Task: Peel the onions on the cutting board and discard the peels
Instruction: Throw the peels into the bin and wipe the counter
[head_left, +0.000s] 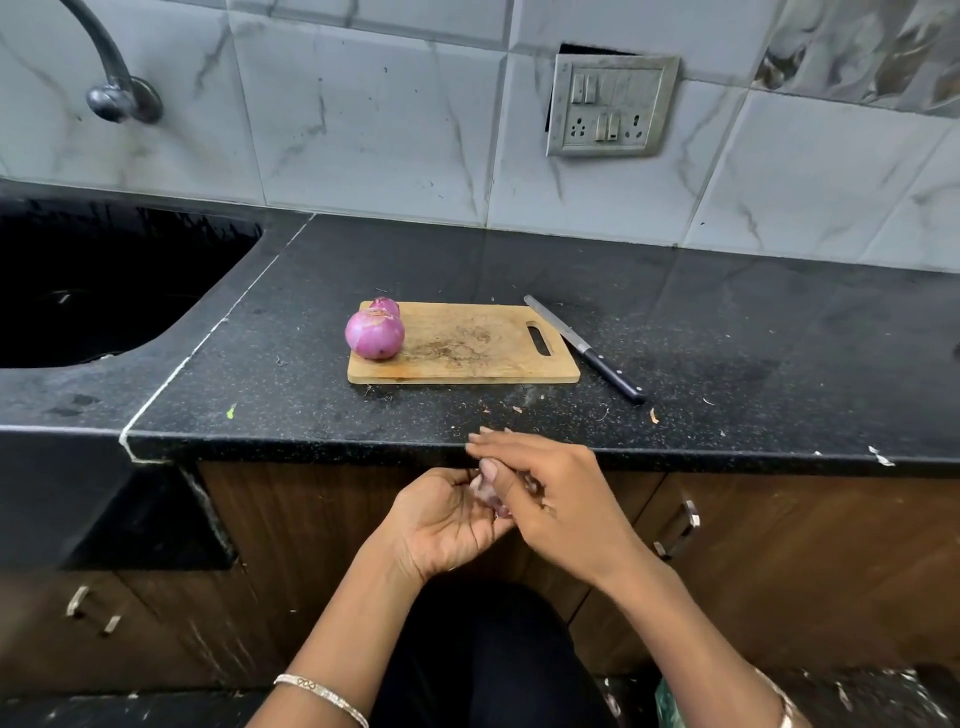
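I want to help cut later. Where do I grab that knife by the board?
Hold the knife by its black handle, reaching from the near right. The handle points toward the counter's front edge; the sharp blade points away, beside the cutting board.

The black speckled desk (727, 322) carries a wooden cutting board (467, 343); a knife (582, 345) lies just right of it (peel scraps (653, 414) nearer the front edge).

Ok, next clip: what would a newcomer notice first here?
Two purple onions sit at the left end of a wooden cutting board, a knife beside its right edge. Below the counter edge, the left hand cups purple peel, the right hand over it.
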